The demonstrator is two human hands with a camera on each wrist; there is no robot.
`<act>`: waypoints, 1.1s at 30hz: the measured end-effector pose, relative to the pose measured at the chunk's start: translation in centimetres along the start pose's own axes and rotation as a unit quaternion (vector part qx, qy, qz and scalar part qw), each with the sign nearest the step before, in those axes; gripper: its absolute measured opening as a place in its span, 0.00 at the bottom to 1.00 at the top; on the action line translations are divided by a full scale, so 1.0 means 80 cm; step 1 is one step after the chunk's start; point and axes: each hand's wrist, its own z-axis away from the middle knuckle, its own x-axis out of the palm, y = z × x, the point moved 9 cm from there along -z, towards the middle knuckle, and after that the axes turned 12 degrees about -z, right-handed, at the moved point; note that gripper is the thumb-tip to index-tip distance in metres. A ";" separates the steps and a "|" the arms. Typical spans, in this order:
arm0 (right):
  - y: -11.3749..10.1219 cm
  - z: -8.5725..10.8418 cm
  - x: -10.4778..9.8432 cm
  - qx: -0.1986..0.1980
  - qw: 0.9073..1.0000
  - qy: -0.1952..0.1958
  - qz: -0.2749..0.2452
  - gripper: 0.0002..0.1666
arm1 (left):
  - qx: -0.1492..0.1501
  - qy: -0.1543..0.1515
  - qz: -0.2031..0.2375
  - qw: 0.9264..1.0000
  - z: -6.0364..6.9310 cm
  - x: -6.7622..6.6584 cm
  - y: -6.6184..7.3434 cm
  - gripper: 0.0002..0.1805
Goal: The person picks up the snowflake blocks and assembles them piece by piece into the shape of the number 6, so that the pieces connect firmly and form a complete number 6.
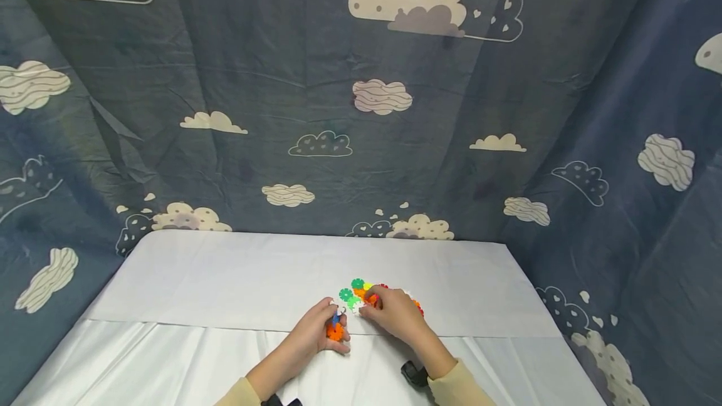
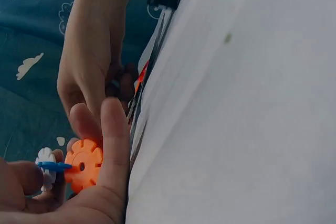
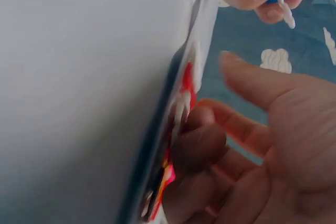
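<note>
My left hand (image 1: 310, 332) holds a small assembly of notched plastic discs. In the left wrist view, an orange disc (image 2: 90, 158) joins a blue disc (image 2: 52, 166) seen edge-on, with a white disc (image 2: 46, 156) at its far end. My right hand (image 1: 399, 317) reaches over a loose pile of similar discs, hiding part of it. In the right wrist view, its fingers (image 3: 199, 145) touch the pile's edge while the thumb stands apart, and nothing shows between them. Green discs (image 1: 346, 294) and a white disc (image 1: 358, 308) lie beside the right fingertips.
The discs lie on a white-covered table (image 1: 225, 281). A dark curtain (image 1: 254, 161) with cloud prints hangs behind and at both sides. A black wrist strap device (image 1: 414, 373) sits at the right wrist. Red-orange discs (image 1: 418, 307) show beyond the right hand.
</note>
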 end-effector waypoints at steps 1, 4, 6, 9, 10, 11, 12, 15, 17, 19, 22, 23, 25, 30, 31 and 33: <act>-0.003 -0.002 0.003 -0.004 1.000 0.000 0.019 0.20 | 0.002 0.003 -0.001 1.000 0.000 -0.001 0.000 0.09; -0.010 -0.005 0.007 -0.012 0.999 -0.002 0.045 0.21 | 0.006 0.015 -0.004 1.000 0.000 -0.005 -0.001 0.10; -0.009 -0.006 0.007 -0.008 0.999 -0.004 0.033 0.19 | 0.009 0.027 -0.011 1.000 0.000 -0.008 -0.001 0.10; -0.003 -0.007 0.003 0.004 1.000 -0.004 -0.004 0.14 | 0.012 0.045 -0.027 0.999 0.001 -0.012 0.002 0.12; 0.000 -0.008 0.000 0.007 1.000 -0.002 -0.014 0.13 | 0.014 0.048 -0.032 0.998 0.002 -0.013 0.004 0.12; 0.003 -0.009 -0.003 0.012 1.000 0.002 -0.023 0.12 | 0.016 0.050 -0.034 0.998 0.002 -0.013 0.005 0.12; 0.006 -0.010 -0.006 0.014 0.999 0.006 -0.031 0.11 | 0.016 0.050 -0.036 0.998 0.003 -0.013 0.005 0.12; 0.012 -0.011 -0.014 0.018 0.998 0.016 -0.050 0.11 | 0.017 0.043 -0.034 0.998 0.004 -0.012 0.006 0.12; 0.013 -0.011 -0.015 0.016 0.996 0.005 -0.082 0.10 | 0.017 0.042 -0.032 0.998 0.004 -0.012 0.006 0.12; 0.010 -0.010 -0.013 0.008 0.991 -0.021 -0.129 0.11 | 0.019 0.046 -0.033 0.998 0.004 -0.014 0.005 0.13; -0.001 -0.007 -0.009 -0.002 0.978 -0.068 -0.199 0.14 | 0.023 0.058 -0.038 0.997 0.004 -0.018 0.007 0.13; -0.005 -0.006 -0.008 -0.006 0.973 -0.081 -0.214 0.15 | 0.024 0.060 -0.041 0.997 0.004 -0.019 0.007 0.13; -0.014 -0.003 -0.009 -0.017 0.969 -0.094 -0.227 0.16 | 0.026 0.061 -0.045 0.997 0.004 -0.020 0.008 0.13; -0.035 0.003 -0.008 -0.052 0.971 -0.106 -0.206 0.16 | 0.030 0.051 -0.045 0.997 0.005 -0.017 0.010 0.12; -0.038 0.005 -0.008 -0.059 0.972 -0.107 -0.199 0.15 | 0.031 0.050 -0.045 0.997 0.005 -0.016 0.010 0.13; -0.043 0.006 -0.007 -0.067 0.975 -0.108 -0.181 0.15 | 0.029 0.049 -0.047 0.997 0.005 -0.016 0.010 0.13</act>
